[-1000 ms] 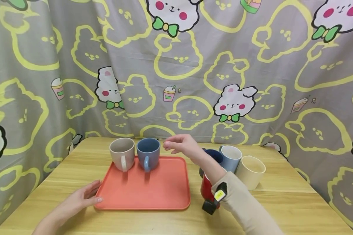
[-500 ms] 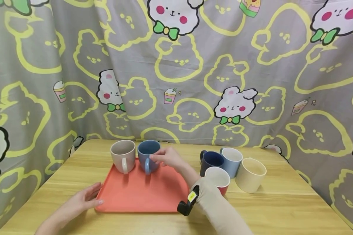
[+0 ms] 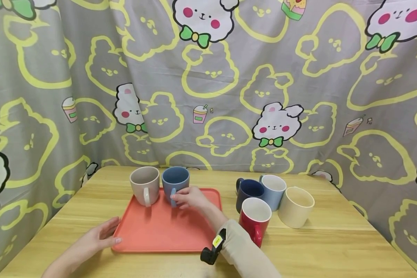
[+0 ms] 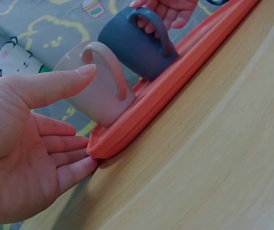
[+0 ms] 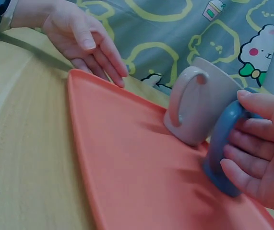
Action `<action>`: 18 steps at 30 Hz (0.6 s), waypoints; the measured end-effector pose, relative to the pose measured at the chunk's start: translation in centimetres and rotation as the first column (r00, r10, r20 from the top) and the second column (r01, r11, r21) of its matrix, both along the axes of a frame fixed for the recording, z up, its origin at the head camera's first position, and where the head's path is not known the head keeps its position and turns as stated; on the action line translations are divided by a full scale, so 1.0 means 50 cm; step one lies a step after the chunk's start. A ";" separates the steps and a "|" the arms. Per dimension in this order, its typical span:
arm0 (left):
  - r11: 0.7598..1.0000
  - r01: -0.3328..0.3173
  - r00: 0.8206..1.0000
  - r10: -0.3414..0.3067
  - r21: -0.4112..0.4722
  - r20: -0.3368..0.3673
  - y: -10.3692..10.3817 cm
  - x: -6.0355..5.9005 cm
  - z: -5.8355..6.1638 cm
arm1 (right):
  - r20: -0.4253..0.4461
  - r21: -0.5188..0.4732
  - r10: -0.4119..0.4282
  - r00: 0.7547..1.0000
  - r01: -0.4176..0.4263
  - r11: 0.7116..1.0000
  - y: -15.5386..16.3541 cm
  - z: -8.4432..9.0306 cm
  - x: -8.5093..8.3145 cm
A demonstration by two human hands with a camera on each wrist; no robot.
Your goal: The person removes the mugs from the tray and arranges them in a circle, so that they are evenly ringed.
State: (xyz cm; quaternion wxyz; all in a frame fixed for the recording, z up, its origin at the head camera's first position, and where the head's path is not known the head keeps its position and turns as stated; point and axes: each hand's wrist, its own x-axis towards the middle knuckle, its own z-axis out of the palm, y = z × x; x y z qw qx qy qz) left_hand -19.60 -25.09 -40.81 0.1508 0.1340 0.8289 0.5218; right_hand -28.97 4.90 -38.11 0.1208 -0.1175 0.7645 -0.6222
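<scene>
Coral-red rectangular tray, low raised rim, flat on the wood-grain table. Carries two mugs, both upright along its far side: greige mug at the far-left corner, slate-blue mug just beside it on the right. Both handles point to the near side.

Right hand pinches the slate-blue mug's handle, thumb on top, fingers curled at its side; the mug sits on the tray. Left hand open at the tray's near-left corner, fingers straight, fingertips touching the edge, thumb apart from them.

Off the tray, to the right, four upright mugs in a tight cluster: navy mug, light-blue mug with white interior, cream mug, and red mug, white inside, handle toward the near side. Whether neighbours touch, cannot tell.

Room: tray floor runs from the two mugs to the near rim. Strip of table between the tray's right edge and the cluster, crossed by the right forearm in a beige sleeve. Another strip lies behind the tray, up to the patterned grey curtain.
</scene>
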 end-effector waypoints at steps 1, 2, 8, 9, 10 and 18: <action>1.000 -0.002 1.000 0.002 0.000 0.004 0.000 0.000 0.000 | 0.013 -0.012 0.000 1.000 0.000 1.000 -0.002 -0.002 0.001; 1.000 -0.005 1.000 0.005 0.003 0.006 0.001 0.000 0.001 | 0.023 -0.028 0.002 1.000 -0.001 1.000 -0.005 -0.004 0.002; 1.000 -0.014 1.000 0.014 -0.003 0.009 0.000 0.000 -0.001 | 0.041 -0.142 0.043 0.998 -0.037 0.989 -0.011 -0.012 0.012; 1.000 -0.010 1.000 0.010 -0.002 0.003 0.000 0.001 -0.001 | 0.040 -0.162 0.051 0.998 -0.044 0.986 -0.011 -0.012 0.014; 1.000 -0.004 1.000 0.004 0.001 -0.001 -0.001 0.001 -0.001 | 0.038 -0.181 0.054 0.998 -0.047 0.982 -0.011 -0.012 0.016; 1.000 0.016 1.000 -0.016 -0.005 -0.020 -0.001 0.001 -0.002 | 0.042 -0.307 -0.016 0.999 0.028 0.951 -0.005 -0.012 0.021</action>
